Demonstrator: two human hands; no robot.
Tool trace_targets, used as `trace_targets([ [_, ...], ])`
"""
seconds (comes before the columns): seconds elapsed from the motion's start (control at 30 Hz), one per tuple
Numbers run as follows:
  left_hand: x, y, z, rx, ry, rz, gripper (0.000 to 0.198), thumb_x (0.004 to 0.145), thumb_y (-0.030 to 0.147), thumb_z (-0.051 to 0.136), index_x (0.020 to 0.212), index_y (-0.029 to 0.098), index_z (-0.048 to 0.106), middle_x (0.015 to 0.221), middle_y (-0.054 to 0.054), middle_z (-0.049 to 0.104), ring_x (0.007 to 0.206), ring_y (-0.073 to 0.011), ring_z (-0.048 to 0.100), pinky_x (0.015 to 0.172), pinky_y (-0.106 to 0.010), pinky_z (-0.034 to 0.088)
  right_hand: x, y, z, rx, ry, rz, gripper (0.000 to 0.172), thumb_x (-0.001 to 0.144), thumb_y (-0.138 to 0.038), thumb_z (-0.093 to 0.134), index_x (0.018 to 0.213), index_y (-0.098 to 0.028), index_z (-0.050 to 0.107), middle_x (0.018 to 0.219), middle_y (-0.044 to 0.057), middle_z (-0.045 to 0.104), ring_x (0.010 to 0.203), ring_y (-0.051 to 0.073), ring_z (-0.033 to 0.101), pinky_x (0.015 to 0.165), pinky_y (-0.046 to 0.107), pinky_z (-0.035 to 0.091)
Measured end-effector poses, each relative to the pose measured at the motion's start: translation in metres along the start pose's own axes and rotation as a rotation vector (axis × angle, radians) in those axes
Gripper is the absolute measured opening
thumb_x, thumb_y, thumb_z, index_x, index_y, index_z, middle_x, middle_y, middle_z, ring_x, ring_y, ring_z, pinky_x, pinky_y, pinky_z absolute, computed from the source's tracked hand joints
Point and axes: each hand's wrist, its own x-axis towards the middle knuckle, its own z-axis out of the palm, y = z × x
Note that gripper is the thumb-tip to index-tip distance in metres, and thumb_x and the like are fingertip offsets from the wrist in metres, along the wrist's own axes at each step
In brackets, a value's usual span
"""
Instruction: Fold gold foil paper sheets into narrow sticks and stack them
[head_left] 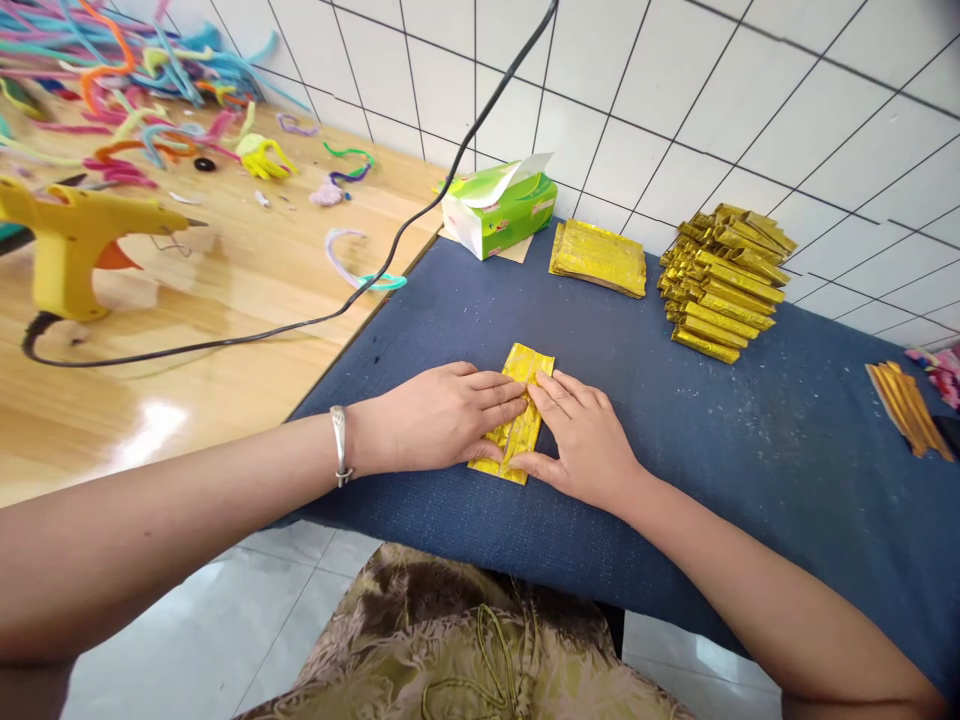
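White tiles all around, and over them a desk under dark blue cloth (675,450), joined along its left edge to a wooden table (225,300). Near the front edge of the desk, about midway along it: one sheet of gold foil (516,438), creased, lying flat with its long side toward the far edge.

On the left half of the foil, the left hand (435,415), palm down, fingers stretched out. Presses only, closes around nothing. On the right half, the right hand (585,440), also flat and open, thumb near the front corner of the foil, fingertips meeting those of the left hand over the middle crease. Visible of the foil: only the far end and a narrow part between the hands, the rest covered.

On the left wrist, a silver bracelet (340,445).

Toward the far edge of the desk: a green tissue pack (499,210), beside it a flat stack of gold sheets (600,258), then a pile of folded gold pieces (724,285). At the right edge, some gold strips (907,405).

On the wooden table: a yellow glue gun (75,240) with a black cord (420,210), and coloured pipe cleaners (135,80) at the far left corner.
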Motion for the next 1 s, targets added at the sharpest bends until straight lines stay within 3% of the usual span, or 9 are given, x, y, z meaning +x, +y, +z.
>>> trace_targets([
  [0.17, 0.0, 0.001, -0.001, 0.014, -0.015, -0.001, 0.059, 0.09, 0.055, 0.035, 0.137, 0.02, 0.037, 0.14, -0.009, 0.042, 0.124, -0.0241, 0.042, 0.094, -0.035, 0.033, 0.0, 0.007, -0.001, 0.068, 0.045, 0.016, 0.074, 0.081, -0.063, 0.043, 0.134, -0.011, 0.04, 0.142, 0.015, 0.038, 0.13, 0.029, 0.033, 0.104, 0.047, 0.029],
  [0.37, 0.001, 0.002, -0.003, 0.006, -0.028, -0.012, 0.058, 0.09, 0.054, 0.035, 0.137, 0.019, 0.036, 0.137, -0.009, 0.046, 0.125, -0.0234, 0.041, 0.095, -0.035, 0.032, 0.009, 0.044, 0.002, 0.178, 0.138, 0.13, 0.051, 0.087, -0.046, 0.045, 0.13, -0.019, 0.045, 0.136, 0.009, 0.046, 0.127, 0.025, 0.038, 0.103, 0.045, 0.032],
  [0.67, 0.002, -0.017, -0.001, -0.098, 0.017, 0.043, 0.052, 0.09, 0.051, 0.039, 0.134, 0.024, 0.041, 0.137, -0.006, 0.046, 0.126, -0.0218, 0.042, 0.099, -0.033, 0.029, 0.048, 0.068, -0.004, 0.282, 0.011, 0.2, 0.035, 0.08, -0.025, 0.051, 0.114, -0.028, 0.059, 0.135, 0.003, 0.048, 0.126, 0.026, 0.036, 0.099, 0.053, 0.033],
  [0.83, 0.004, -0.033, -0.007, -0.163, -0.018, 0.106, 0.047, 0.091, 0.042, 0.042, 0.134, 0.026, 0.04, 0.139, -0.005, 0.044, 0.129, -0.019, 0.039, 0.101, -0.03, 0.026, 0.06, 0.075, -0.007, 0.339, 0.014, 0.189, 0.024, 0.078, -0.027, 0.053, 0.1, -0.026, 0.063, 0.132, 0.003, 0.05, 0.125, 0.026, 0.038, 0.099, 0.053, 0.032],
  [1.0, 0.009, -0.032, -0.01, -0.181, -0.034, 0.1, 0.039, 0.093, 0.039, 0.037, 0.128, 0.023, 0.047, 0.136, -0.006, 0.047, 0.128, -0.0181, 0.04, 0.104, -0.031, 0.024, 0.057, 0.076, -0.008, 0.379, 0.043, 0.192, 0.01, 0.077, -0.03, 0.057, 0.077, -0.022, 0.062, 0.128, 0.004, 0.053, 0.121, 0.025, 0.041, 0.097, 0.052, 0.033],
])
